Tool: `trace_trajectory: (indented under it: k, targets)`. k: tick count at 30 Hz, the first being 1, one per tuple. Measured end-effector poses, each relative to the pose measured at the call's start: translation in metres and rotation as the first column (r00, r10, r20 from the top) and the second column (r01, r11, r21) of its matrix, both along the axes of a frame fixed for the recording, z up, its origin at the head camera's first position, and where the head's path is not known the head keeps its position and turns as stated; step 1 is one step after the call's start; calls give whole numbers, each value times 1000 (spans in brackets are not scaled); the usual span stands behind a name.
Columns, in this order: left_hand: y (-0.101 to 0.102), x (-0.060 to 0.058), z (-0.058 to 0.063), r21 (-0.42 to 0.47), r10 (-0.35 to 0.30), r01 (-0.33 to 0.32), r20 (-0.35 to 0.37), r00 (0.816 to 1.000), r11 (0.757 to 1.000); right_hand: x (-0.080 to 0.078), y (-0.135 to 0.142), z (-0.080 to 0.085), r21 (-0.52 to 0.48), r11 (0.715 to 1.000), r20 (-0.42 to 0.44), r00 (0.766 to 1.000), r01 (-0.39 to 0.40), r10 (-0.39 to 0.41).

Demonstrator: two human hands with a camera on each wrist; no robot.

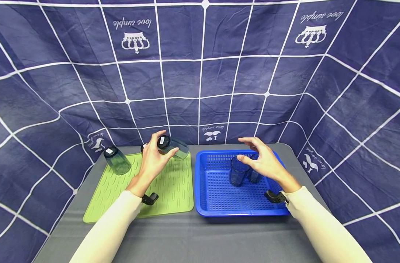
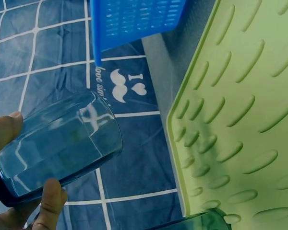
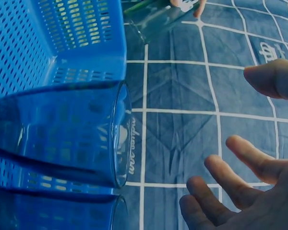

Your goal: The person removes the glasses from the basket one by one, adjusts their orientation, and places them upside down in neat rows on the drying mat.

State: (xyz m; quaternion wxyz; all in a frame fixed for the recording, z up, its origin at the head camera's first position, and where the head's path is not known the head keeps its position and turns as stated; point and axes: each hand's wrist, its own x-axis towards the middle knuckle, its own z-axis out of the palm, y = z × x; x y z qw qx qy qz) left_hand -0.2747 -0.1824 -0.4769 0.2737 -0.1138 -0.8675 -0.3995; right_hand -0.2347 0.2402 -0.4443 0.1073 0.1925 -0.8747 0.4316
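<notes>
Blue-tinted glass tumbler (image 1: pixel 181 147) tilts in the left hand (image 1: pixel 153 157), pinched near its dark base; a light, steady grip should stop it slipping. Spread, the right hand (image 1: pixel 264 160) overlaps two upright tumblers (image 1: pixel 237 173) in the head view, but the right wrist view shows them apart.

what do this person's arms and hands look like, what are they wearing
The left sleeve and right sleeve are long, cream and plain. The left grip and right grip are gloveless. The left band and right band, at the wrists, are black.
</notes>
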Motion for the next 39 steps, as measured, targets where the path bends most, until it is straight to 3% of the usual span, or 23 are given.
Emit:
trace_trajectory:
  k: [10,17,25,31,36,39]
  targets:
    - [0,-10,-9,-26,12,-11,43,999,1000,-9,8,-5,143,990,19,1000,-14,12]
    - [2,-17,-16,-49,0,2,25,1000,999,-14,12,-10,237,969,41,997,-72,64]
    - [8,-24,-29,-56,-8,11,57,998,998,-17,11,-17,321,942,45,995,-104,94]
    - [12,-29,-39,-63,-10,14,63,998,998,-16,10,-19,361,926,48,994,-109,98]
    - [9,-45,-58,-62,-28,29,20,999,998,-16,11,-21,377,920,51,994,-109,97]
    - [11,-44,-57,-69,-31,35,53,998,997,-16,12,-22,383,917,50,994,-108,96]
